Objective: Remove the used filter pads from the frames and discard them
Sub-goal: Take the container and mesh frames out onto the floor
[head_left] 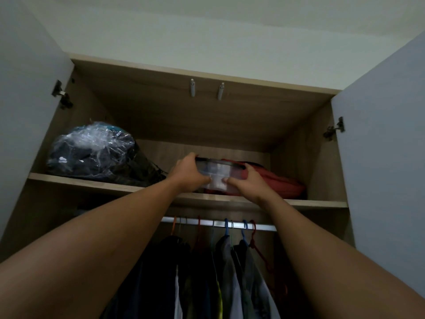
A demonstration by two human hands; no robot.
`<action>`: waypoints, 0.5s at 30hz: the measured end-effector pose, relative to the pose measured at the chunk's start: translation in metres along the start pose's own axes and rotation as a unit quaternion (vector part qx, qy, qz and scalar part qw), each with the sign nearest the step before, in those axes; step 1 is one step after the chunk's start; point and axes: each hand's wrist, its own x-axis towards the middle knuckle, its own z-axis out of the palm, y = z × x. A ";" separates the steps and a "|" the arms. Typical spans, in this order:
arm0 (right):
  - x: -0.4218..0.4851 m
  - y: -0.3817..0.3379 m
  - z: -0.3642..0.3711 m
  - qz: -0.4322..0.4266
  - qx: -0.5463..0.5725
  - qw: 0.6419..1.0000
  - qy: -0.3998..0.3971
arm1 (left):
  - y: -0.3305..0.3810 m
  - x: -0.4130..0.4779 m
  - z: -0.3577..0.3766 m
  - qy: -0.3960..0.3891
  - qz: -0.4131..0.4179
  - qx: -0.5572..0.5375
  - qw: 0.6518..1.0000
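Both my arms reach up to the top shelf (pixel 92 183) of an open wardrobe. My left hand (pixel 188 171) grips the left end of a clear plastic container (pixel 216 171) with a dark rim, and my right hand (pixel 247 181) grips its right end. Something white shows through the container's wall; I cannot tell what it is. The container sits at the shelf's front edge, on top of a red fabric bundle (pixel 282 183). No filter pads or frames are recognisable in this view.
A clear plastic bag of dark clothes (pixel 92 150) lies on the shelf's left. Below the shelf runs a metal rail (pixel 218 223) with several hangers and hanging garments (pixel 218 272). The white wardrobe doors (pixel 379 146) stand open on both sides.
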 end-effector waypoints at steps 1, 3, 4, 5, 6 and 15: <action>-0.007 -0.003 -0.006 -0.006 0.005 1.000 0.000 | 0.008 -0.006 -0.004 0.003 0.001 -0.003 1.000; -0.017 -0.007 -0.015 -0.014 0.009 1.000 0.010 | 0.021 -0.017 -0.011 0.012 0.002 -0.002 1.000; -0.021 -0.009 -0.019 -0.014 0.015 1.000 0.012 | 0.029 -0.023 -0.014 0.016 0.001 0.000 1.000; -0.029 -0.013 -0.026 -0.011 0.023 1.000 0.008 | 0.038 -0.030 -0.017 0.020 0.002 -0.001 1.000; -0.033 -0.014 -0.029 -0.008 0.033 0.999 0.009 | 0.045 -0.035 -0.020 0.017 -0.001 -0.008 1.000; -0.108 -0.034 -0.077 0.037 0.150 0.987 0.041 | 0.113 -0.108 -0.029 0.050 -0.051 -0.026 0.997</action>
